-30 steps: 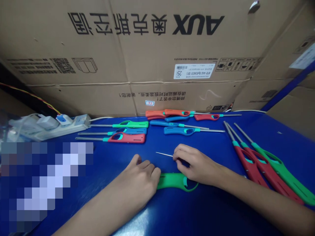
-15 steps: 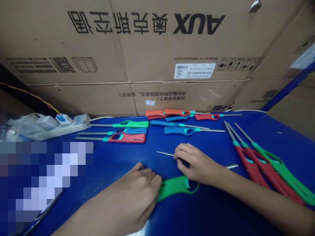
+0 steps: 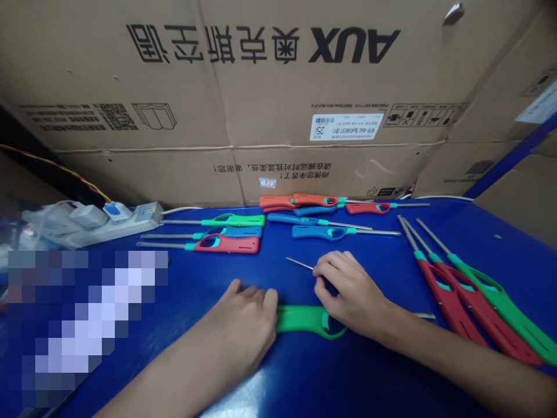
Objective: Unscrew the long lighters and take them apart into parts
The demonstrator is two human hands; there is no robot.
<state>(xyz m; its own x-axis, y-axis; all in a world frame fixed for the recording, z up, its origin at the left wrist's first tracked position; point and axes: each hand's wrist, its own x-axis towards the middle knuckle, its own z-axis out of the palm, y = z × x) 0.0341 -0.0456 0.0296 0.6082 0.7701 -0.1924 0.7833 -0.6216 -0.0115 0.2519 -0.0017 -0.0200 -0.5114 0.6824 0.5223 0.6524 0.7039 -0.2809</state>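
My left hand point(image 3: 250, 316) is closed around the handle end of a green long-neck gas lighter point(image 3: 300, 320), which lies on the blue tabletop. Its trigger loop and turquoise trigger show to the right, and the tip of its metal tube comes out beyond my right forearm. Above the trigger end, my right hand point(image 3: 346, 287) pinches a thin metal rod point(image 3: 299, 263), perhaps a small screwdriver or pick. The rod's free end points left, and the rest is hidden in the fingers. It does not touch the lighter where I can see it.
Red, blue and green lighters point(image 3: 226, 244) lie at the back left. More blue, orange and red ones point(image 3: 319, 232) lie at back centre, with two red and one green point(image 3: 500, 296) on the right. A power strip point(image 3: 126, 225) stands left, before a large cardboard box point(image 3: 261, 128).
My left hand and the green lighter have shifted slightly up, and the lighter now lies more level. My right hand has moved a little right with the rod, which slants more steeply.
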